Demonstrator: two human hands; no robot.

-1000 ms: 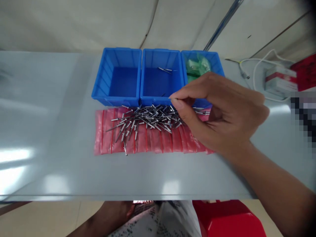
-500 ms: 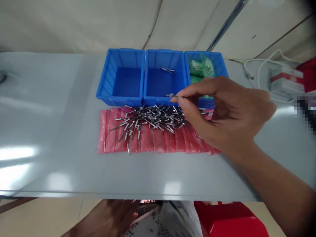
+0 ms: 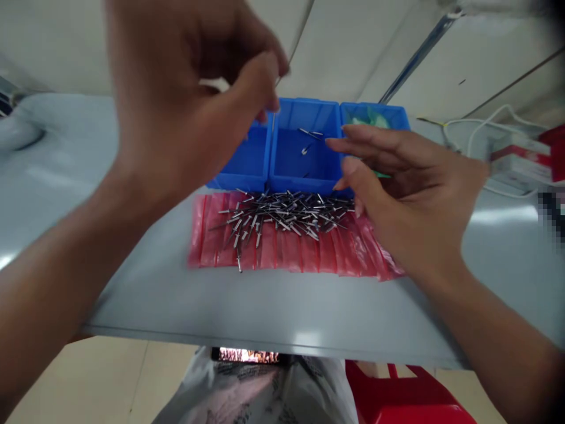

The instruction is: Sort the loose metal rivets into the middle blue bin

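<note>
My left hand (image 3: 189, 100) is raised at upper left, in front of the left blue bin (image 3: 242, 168). Its thumb and forefinger are pinched together, slightly blurred; I cannot make out whether anything is between them. Over the right side of the middle blue bin (image 3: 286, 159) hovers my right hand (image 3: 397, 188), fingers apart and holding nothing. A few blind rivets (image 3: 304, 151) lie inside that bin. In front of the bins, a heap of silvery blind rivets (image 3: 286, 212) rests on a row of pink zip bags (image 3: 282, 253).
Green bags partly show in the right blue bin (image 3: 399, 118). A white cable (image 3: 477, 126) and a red-and-white box (image 3: 521, 156) are at the right. The grey table's front edge (image 3: 265, 347) runs above a lit screen (image 3: 249, 355) and a red stool (image 3: 406, 394).
My left hand has risen from below the table edge to upper left. My right hand has opened and let go of a rivet, which lies in the middle bin. The view has shifted slightly.
</note>
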